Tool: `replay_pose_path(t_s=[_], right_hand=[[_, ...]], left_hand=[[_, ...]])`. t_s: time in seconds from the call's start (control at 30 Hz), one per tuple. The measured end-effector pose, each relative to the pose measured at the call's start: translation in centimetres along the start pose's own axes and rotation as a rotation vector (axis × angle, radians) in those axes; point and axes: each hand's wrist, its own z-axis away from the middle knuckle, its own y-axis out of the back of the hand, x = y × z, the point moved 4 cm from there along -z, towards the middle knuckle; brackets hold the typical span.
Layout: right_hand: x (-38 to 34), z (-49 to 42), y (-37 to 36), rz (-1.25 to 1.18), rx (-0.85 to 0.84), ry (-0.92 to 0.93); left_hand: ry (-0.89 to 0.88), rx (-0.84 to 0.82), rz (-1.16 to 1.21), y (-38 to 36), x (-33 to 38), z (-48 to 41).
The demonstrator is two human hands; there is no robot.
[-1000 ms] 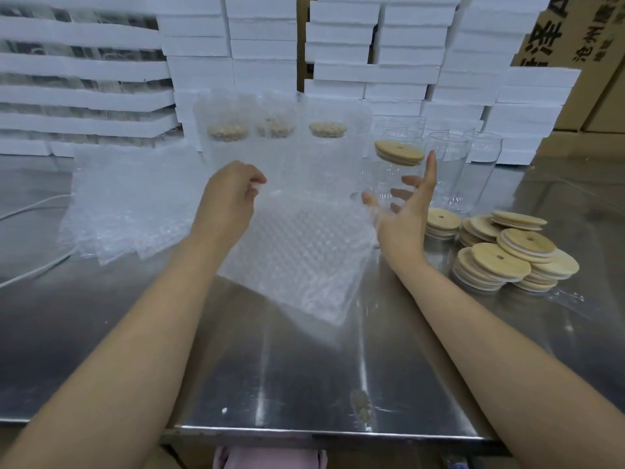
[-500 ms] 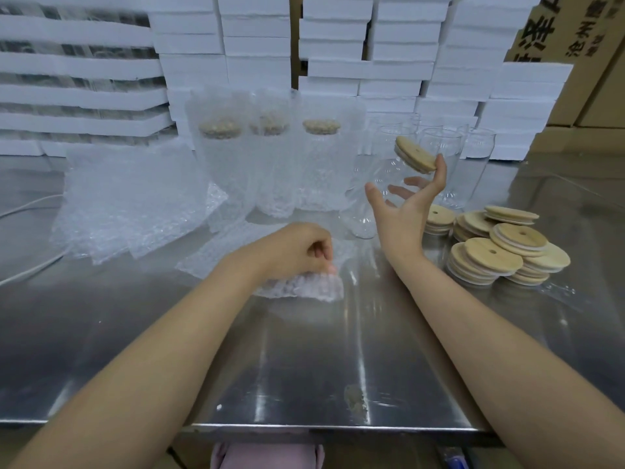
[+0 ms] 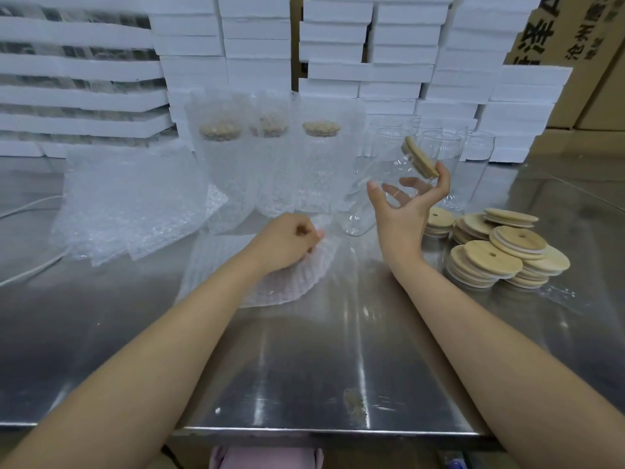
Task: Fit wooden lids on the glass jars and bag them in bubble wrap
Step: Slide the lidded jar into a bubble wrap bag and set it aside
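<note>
Pinching the bubble-wrap bag (image 3: 270,282), the left hand (image 3: 287,242) must next spread its mouth (bagging step, I judge) for the lidded jar (image 3: 389,167) the right hand (image 3: 404,211) grips.

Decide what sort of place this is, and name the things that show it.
Probably a packing station in a warehouse or small factory: stacked white boxes behind a steel table, piles of wooden lids, and bubble-wrapped jars.
</note>
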Motion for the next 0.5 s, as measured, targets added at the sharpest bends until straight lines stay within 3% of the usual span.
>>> replay_pose_path(t_s=[0.13,0.3,0.5], right_hand=[[-0.5,0.1,0.1,-0.131,0.056,-0.058],[-0.6,0.3,-0.1,-0.147,0.048,-0.092],[-0.9,0.3,-0.3,-0.292,0.025,-0.133]], left_hand=[[0.103,0.02,0.29,0.4,-0.3,0.0],[0.079,0.008,0.122,-0.7,-0.3,0.2],[0.145,0.067,0.247,-1.0,-0.6,-0.3]])
